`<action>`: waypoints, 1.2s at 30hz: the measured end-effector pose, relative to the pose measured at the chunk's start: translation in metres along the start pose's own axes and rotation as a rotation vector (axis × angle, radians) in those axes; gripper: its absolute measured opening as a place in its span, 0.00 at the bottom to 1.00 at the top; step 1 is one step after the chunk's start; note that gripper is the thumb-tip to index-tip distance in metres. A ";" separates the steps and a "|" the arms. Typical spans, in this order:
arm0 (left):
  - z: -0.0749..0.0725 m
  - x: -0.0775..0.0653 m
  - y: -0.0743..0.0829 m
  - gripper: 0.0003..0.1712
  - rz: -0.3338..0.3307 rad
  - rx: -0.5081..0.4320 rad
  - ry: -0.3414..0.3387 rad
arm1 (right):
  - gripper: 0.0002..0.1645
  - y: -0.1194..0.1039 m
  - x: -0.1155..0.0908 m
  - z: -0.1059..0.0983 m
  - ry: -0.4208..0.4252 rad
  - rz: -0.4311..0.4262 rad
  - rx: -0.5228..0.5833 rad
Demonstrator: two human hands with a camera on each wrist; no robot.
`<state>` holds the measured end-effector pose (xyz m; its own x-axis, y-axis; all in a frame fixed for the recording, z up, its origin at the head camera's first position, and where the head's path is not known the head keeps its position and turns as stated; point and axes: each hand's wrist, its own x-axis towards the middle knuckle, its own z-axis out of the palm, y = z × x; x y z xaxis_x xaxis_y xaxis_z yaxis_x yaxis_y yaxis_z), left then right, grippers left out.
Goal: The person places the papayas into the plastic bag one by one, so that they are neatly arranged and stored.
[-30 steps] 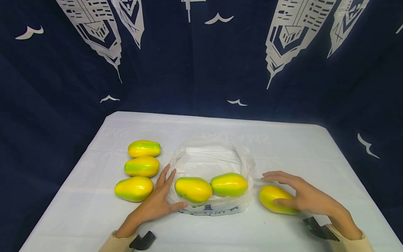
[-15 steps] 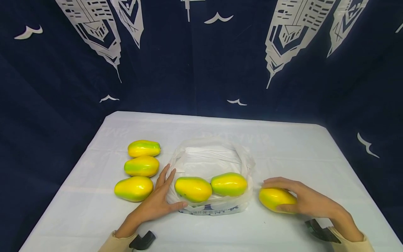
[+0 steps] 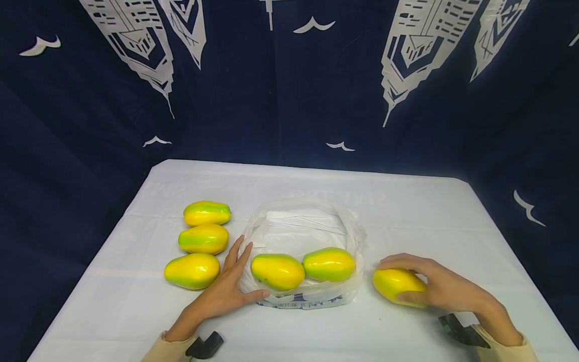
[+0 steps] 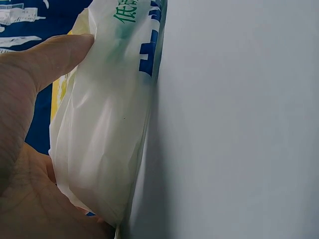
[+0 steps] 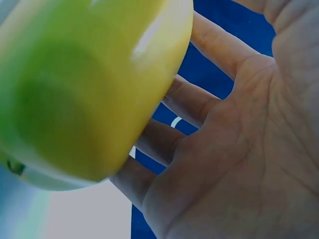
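Observation:
In the head view, my right hand (image 3: 445, 286) grips a yellow-green papaya (image 3: 393, 281) lying right of the bag. Its fingers curl over the far side and the thumb lies along the near side. The right wrist view shows the fruit (image 5: 94, 94) against the fingers, palm apart from it. My left hand (image 3: 226, 291) spreads its straight fingers against the left side of a white plastic bag (image 3: 307, 301), thumb at the near rim. Up close, the thumb tip touches the bag's wall (image 4: 104, 129). Inside the open bag lie two papayas, one left (image 3: 278, 272) and one right (image 3: 329, 264).
Left of the bag, three more papayas stand in a column: far (image 3: 207, 213), middle (image 3: 204, 239) and near (image 3: 192, 271). All rests on a white-covered table (image 3: 407, 211). A dark blue printed curtain (image 3: 280, 90) hangs behind and around it.
My right hand's fingers have lowered and closed round the papaya on the right, which has shifted very slightly. The left hand and the bag have stayed in place.

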<state>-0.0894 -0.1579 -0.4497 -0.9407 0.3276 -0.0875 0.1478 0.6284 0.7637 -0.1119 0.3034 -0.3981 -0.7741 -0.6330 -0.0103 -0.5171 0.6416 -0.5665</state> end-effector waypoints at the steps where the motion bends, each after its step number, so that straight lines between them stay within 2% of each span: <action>1: 0.000 0.000 0.000 0.67 0.002 0.001 0.001 | 0.31 0.000 0.000 -0.001 0.001 0.004 -0.003; 7: 0.000 0.000 0.000 0.67 0.006 0.001 0.004 | 0.32 -0.002 0.003 -0.006 -0.013 0.047 -0.021; 19: 0.000 0.000 -0.001 0.68 0.006 -0.001 0.003 | 0.32 -0.008 0.011 -0.014 0.000 0.072 -0.025; 36: -0.001 0.000 0.000 0.67 0.003 0.001 -0.003 | 0.32 -0.018 0.025 -0.030 0.057 0.036 -0.062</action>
<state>-0.0897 -0.1583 -0.4494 -0.9394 0.3315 -0.0875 0.1505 0.6279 0.7636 -0.1332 0.2888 -0.3640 -0.8113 -0.5844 0.0181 -0.5089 0.6904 -0.5141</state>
